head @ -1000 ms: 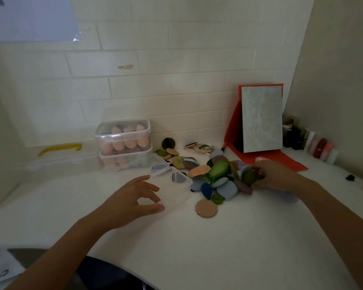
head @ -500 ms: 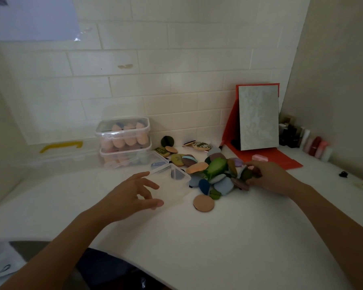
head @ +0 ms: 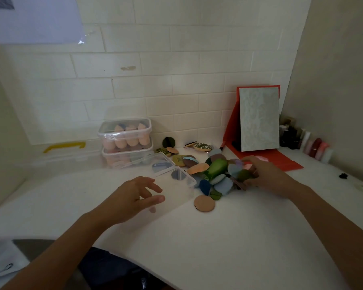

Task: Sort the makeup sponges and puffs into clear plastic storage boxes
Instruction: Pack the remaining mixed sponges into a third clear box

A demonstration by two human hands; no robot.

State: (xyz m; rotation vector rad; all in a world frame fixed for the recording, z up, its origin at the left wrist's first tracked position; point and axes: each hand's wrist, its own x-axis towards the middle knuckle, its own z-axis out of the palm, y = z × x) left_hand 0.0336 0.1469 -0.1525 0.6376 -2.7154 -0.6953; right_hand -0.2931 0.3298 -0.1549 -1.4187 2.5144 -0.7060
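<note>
Left hand [head: 132, 197] is hovering at the near-left corner of the open clear plastic box [head: 174, 185], fingers spread and loosely curled, thumb tip at the box wall, gripping nothing. The box is sitting on the white counter [head: 228, 237] with its lid [head: 147, 162] flipped back behind it; a dark blue puff [head: 179, 174] is showing through the box's far end.

Right hand [head: 262, 174] is reaching into the right side of the puff pile [head: 220, 174], fingers curled around a small bunch of flat puffs [head: 238, 171], gripping them. The pile is lying just right of the open box, mixed colours: a green teardrop puff [head: 216, 167], a light blue one [head: 223, 185], an orange oval one [head: 197, 168]. A round tan puff [head: 204, 203] is lying apart at the front of the pile.

Two stacked lidded boxes [head: 125, 141] are holding peach teardrop sponges by the tiled wall, behind the open box. A red-framed stand mirror [head: 259, 120] is standing behind the right hand, with small bottles [head: 310, 143] to its right.
</note>
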